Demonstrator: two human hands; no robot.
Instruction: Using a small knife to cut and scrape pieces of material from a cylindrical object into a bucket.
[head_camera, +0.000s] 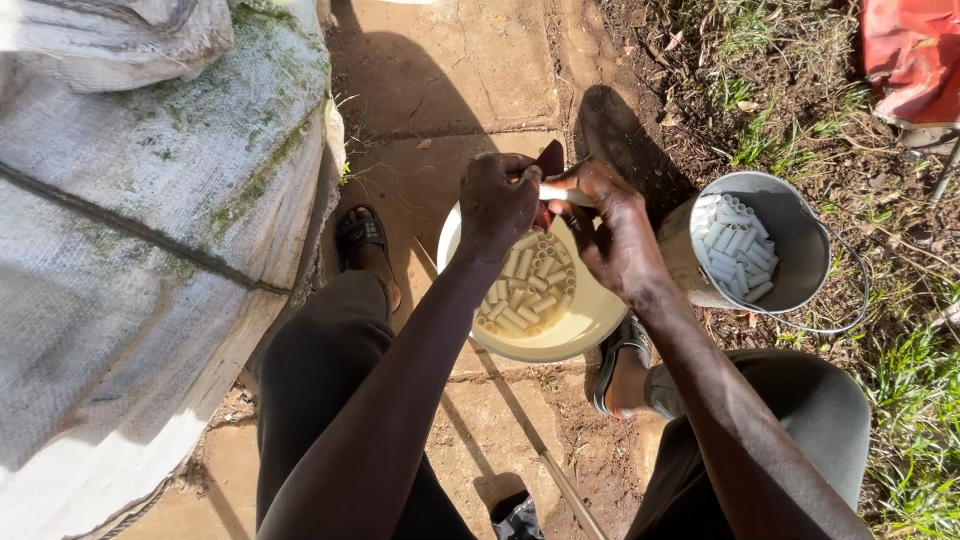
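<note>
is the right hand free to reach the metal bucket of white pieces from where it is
Probably yes for reach: the metal bucket stands just beside the right hand with nothing between them. But that hand is busy, gripping a white piece together with the left hand over the cream bowl.

Worn paving slabs (470, 70) carry a cream bowl (590, 315) of white tube pieces; right of the bowl, a metal bucket (795, 255) stands on bare dirt (700, 110).

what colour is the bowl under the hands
The bowl is cream to pale yellow, holding short white tube pieces; the head view shows it.
</note>
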